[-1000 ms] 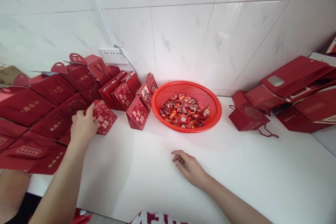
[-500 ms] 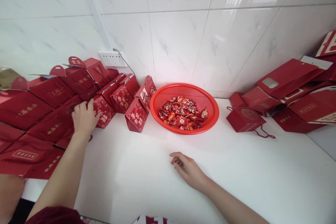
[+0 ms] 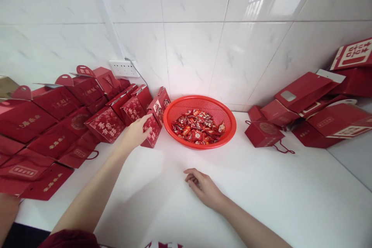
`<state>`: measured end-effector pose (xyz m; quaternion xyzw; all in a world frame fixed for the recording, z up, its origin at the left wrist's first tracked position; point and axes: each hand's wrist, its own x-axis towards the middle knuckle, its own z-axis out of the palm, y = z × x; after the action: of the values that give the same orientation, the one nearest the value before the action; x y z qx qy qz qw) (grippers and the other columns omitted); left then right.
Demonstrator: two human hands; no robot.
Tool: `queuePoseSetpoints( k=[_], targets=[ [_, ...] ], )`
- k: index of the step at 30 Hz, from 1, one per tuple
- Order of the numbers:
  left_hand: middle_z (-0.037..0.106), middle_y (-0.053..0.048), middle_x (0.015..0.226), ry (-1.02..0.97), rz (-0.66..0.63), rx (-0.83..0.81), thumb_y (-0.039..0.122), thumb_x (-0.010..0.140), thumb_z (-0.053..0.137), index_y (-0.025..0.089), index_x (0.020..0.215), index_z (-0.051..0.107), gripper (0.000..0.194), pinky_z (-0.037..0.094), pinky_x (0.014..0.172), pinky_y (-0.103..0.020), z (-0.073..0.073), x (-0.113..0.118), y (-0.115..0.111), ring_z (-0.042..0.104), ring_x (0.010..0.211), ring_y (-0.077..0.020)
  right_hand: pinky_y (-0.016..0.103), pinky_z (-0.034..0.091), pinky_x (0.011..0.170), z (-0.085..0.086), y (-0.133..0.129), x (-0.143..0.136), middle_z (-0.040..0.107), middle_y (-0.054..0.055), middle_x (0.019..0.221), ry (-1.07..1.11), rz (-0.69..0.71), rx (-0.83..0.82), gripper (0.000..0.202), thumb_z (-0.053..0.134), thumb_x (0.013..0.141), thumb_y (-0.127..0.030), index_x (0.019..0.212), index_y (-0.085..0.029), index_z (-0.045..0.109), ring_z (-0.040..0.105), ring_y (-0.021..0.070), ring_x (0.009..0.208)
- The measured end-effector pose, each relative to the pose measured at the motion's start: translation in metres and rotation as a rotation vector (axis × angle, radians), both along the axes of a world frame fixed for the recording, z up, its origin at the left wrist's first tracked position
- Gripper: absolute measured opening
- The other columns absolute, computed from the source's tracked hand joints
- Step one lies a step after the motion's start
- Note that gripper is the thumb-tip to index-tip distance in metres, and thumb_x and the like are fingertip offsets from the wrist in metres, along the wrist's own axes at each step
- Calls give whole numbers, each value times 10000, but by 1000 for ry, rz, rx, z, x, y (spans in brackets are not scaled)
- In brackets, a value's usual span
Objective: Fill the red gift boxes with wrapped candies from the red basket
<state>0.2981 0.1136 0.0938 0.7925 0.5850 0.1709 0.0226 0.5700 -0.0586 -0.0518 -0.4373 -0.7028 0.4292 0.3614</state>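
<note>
My left hand [image 3: 136,131] reaches across to a small red gift box [image 3: 153,135] with pale printed characters, left of the basket. Its fingers lie over the box's upper left edge and the thumb is against the printed front; the box stands on the table. My right hand [image 3: 202,186] rests on the white table [image 3: 174,209] in front of the basket, loosely curled, thumb apart, nothing in it. A red plastic basket [image 3: 232,128] holds many red-wrapped candies [image 3: 197,126]. Beside my left hand stand more patterned red boxes [image 3: 106,126].
Stacked dark red boxes [image 3: 55,141] fill the left side. On the right lie a corded red box [image 3: 264,133] and a pile of larger red boxes [image 3: 305,91]. A tiled wall [image 3: 192,58] with a socket strip [image 3: 123,68] runs behind. Another person's bare skin [image 3: 7,215] shows lower left.
My left hand has moved right, from the patterned box by the left stack to the box beside the basket. My right hand stays in place. The view has shifted slightly.
</note>
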Motion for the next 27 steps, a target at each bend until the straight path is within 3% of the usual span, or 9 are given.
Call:
queuePoseSetpoints(
  k=[2, 5, 9, 12, 15, 20, 27],
  targets=[
    [656, -43, 1278, 41, 39, -27, 241, 896, 456, 313, 1495, 369, 610, 504, 905, -344, -4, 1, -9, 665, 1078, -255, 297, 518, 815, 0, 0, 0, 670, 53, 1017, 2, 3, 1, 310, 461, 948, -170, 1247, -230, 516, 638, 159, 906],
    [698, -45, 1157, 116, 99, -57, 232, 902, 425, 363, 1523, 303, 647, 518, 794, -368, -4, -10, -36, 685, 982, -281, 300, 513, 830, 1, 0, 1, 668, 55, 1025, 9, 9, 7, 302, 454, 952, -167, 1242, -228, 515, 637, 160, 923],
    [653, -62, 1207, 180, 265, -109, 282, 914, 408, 451, 1517, 275, 641, 510, 689, -404, 0, -41, -79, 677, 902, -305, 300, 508, 835, 1, -1, 0, 664, 55, 1028, 18, 9, -3, 300, 445, 957, -164, 1241, -227, 518, 636, 160, 930],
    [615, -111, 1207, 245, 390, -58, 327, 935, 373, 422, 1526, 281, 605, 494, 629, -427, -2, -65, -93, 638, 946, -341, 302, 505, 832, 2, -1, 0, 662, 55, 1022, 19, 14, -12, 293, 451, 956, -169, 1235, -228, 520, 633, 162, 920],
    [560, -170, 1232, 351, 400, 77, 354, 947, 368, 322, 1546, 284, 606, 501, 686, -449, -8, -82, -83, 551, 1088, -385, 303, 502, 823, 4, -1, 0, 661, 53, 1017, 16, 11, -24, 283, 457, 957, -175, 1227, -229, 522, 630, 162, 906],
    [411, -193, 1408, 390, 397, 159, 374, 940, 435, 272, 1556, 244, 654, 510, 781, -448, -18, -95, -42, 472, 1170, -404, 293, 499, 824, 3, 0, -1, 661, 50, 1027, 21, 7, -36, 288, 450, 960, -167, 1232, -233, 519, 627, 157, 915],
    [433, -201, 1391, 330, 422, 273, 338, 885, 556, 253, 1538, 293, 709, 513, 870, -499, -29, -97, 7, 421, 1231, -426, 291, 500, 832, 1, 1, -1, 662, 44, 1036, 9, 4, -34, 298, 453, 961, -170, 1240, -246, 521, 628, 156, 930]
  ],
)
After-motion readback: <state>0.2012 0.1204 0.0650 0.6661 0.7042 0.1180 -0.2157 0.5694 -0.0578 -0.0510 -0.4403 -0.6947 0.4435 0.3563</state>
